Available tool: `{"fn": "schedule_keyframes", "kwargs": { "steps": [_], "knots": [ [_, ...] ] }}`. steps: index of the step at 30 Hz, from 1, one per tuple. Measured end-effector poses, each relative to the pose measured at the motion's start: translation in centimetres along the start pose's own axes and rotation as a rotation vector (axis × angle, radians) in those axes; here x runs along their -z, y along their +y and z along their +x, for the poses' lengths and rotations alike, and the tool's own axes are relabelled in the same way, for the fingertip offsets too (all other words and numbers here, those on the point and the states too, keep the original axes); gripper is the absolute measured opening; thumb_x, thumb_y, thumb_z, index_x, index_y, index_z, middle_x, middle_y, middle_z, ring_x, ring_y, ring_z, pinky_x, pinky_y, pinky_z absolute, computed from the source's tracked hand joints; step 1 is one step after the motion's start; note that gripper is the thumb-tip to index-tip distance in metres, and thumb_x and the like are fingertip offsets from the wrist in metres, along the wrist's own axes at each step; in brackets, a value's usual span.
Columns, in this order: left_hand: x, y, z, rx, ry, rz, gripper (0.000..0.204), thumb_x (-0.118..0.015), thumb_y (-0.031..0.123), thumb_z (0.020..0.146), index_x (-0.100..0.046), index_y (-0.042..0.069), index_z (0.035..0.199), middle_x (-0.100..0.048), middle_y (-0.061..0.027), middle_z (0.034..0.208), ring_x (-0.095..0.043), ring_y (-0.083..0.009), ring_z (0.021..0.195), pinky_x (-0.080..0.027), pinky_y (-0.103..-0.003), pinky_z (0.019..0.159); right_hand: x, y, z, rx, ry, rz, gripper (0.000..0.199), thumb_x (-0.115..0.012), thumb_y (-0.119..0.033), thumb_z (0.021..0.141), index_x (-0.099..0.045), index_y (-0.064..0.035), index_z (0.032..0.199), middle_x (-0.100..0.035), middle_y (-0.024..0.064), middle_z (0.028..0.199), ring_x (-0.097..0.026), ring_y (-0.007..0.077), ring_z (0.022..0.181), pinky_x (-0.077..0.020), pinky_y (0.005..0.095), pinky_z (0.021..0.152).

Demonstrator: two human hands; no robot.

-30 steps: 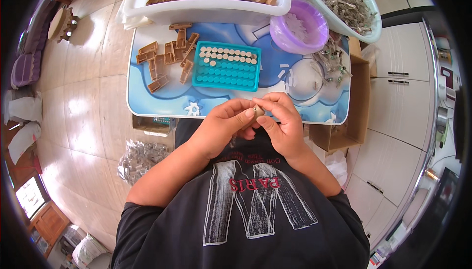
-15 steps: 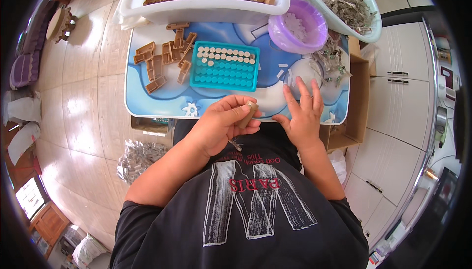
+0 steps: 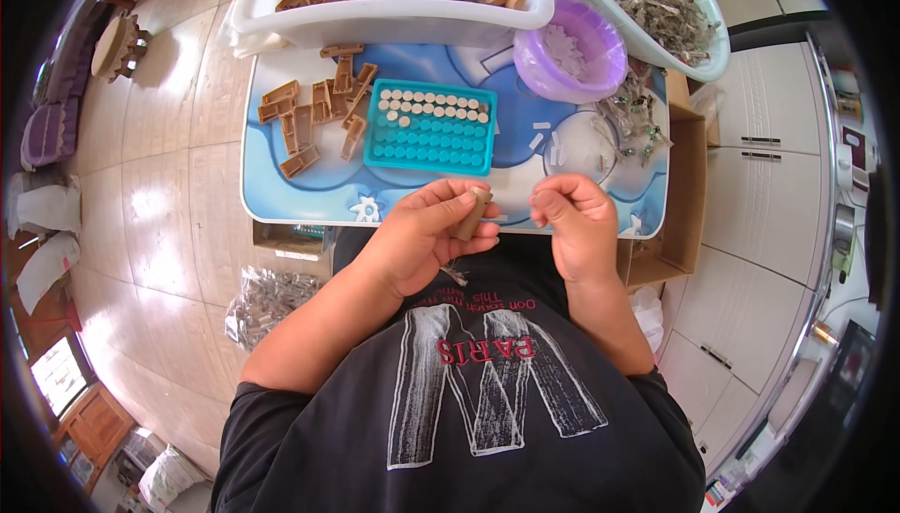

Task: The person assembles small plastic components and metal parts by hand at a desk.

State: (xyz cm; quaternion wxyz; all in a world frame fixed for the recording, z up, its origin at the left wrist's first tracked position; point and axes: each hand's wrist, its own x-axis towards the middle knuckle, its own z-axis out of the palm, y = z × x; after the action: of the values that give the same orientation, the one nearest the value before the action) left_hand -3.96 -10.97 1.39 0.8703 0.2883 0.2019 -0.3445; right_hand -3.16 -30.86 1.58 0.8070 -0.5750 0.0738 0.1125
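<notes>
My left hand (image 3: 417,236) is closed around a small brown plastic casing (image 3: 474,215) held over the table's front edge. Thin wires (image 3: 454,274) hang below that hand. To its right, my right hand (image 3: 583,227) is raised with fingers curled and the thumb against the index finger. Whatever sits in that pinch, if anything, is too small to make out. A few short white strips (image 3: 555,149) lie just beyond it on the table. Farther off is a teal tray (image 3: 429,166), with round off-white pieces (image 3: 436,98) filling its back rows.
Loose brown half-casings (image 3: 298,128) lie left of the tray. A white bin (image 3: 394,21) of similar casings stands at the back, beside a purple bowl (image 3: 572,82) of white pieces and a pale basin (image 3: 712,53) of wired parts. More wired parts (image 3: 647,119) lie at the table's right.
My right hand has drawn back toward me from near the white strips, and its spread fingers have closed into a pinch. My left hand keeps holding the brown casing in nearly the same place.
</notes>
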Motion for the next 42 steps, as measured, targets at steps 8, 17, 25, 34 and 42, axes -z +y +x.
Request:
{"fn": "schedule_keyframes", "kwargs": {
  "steps": [8,17,25,34,42],
  "knots": [
    [0.3,0.1,-0.2,-0.051,-0.014,-0.022,0.021,-0.051,0.016,0.093,-0.052,0.002,0.108,-0.061,-0.0116,0.103,-0.062,-0.0185,0.092,-0.053,-0.032,0.082,-1.9,0.4,0.2,0.460,-0.125,-0.797,0.020,-0.067,0.001,0.077,-0.064,-0.0015,0.097,-0.063,0.0081,0.079,-0.061,0.0169,0.069,-0.0473,0.0267,0.062],
    [0.2,0.2,-0.4,-0.004,0.025,0.003,0.023,-0.052,0.017,0.093,-0.051,0.002,0.110,-0.061,-0.0122,0.104,-0.062,-0.0199,0.094,-0.052,-0.033,0.084,-2.3,0.5,0.3,0.584,-0.088,-0.866,0.023,-0.070,0.000,0.070,-0.066,-0.0023,0.092,-0.062,0.0100,0.074,-0.058,0.0247,0.066,-0.0457,0.0328,0.057],
    [0.1,0.5,-0.6,-0.048,0.033,0.043,0.022,-0.051,0.017,0.093,-0.051,0.002,0.109,-0.062,-0.0123,0.104,-0.062,-0.0204,0.094,-0.051,-0.032,0.085,-2.0,0.1,0.2,0.624,-0.176,-1.045,0.016,-0.070,-0.002,0.069,-0.064,-0.0029,0.084,-0.065,0.0113,0.074,-0.061,0.0266,0.067,-0.0466,0.0336,0.058],
    [0.9,0.2,-0.2,0.019,-0.001,-0.182,0.024,-0.047,0.018,0.095,-0.052,0.003,0.113,-0.062,-0.0117,0.106,-0.062,-0.0181,0.093,-0.052,-0.031,0.083,-1.7,-0.8,0.9,0.744,-0.077,-1.071,0.009,-0.068,-0.002,0.076,-0.062,-0.0004,0.083,-0.055,0.0068,0.069,-0.051,0.0184,0.060,-0.0401,0.0280,0.055],
    [0.6,0.1,-0.2,0.001,0.037,-0.143,0.023,-0.052,0.017,0.093,-0.053,0.003,0.111,-0.062,-0.0098,0.102,-0.062,-0.0166,0.091,-0.052,-0.030,0.082,-3.5,0.5,0.0,0.210,0.055,-0.377,0.006,-0.062,-0.001,0.083,-0.059,-0.0001,0.088,-0.060,0.0051,0.071,-0.056,0.0125,0.067,-0.0459,0.0241,0.063]
  ]
}}
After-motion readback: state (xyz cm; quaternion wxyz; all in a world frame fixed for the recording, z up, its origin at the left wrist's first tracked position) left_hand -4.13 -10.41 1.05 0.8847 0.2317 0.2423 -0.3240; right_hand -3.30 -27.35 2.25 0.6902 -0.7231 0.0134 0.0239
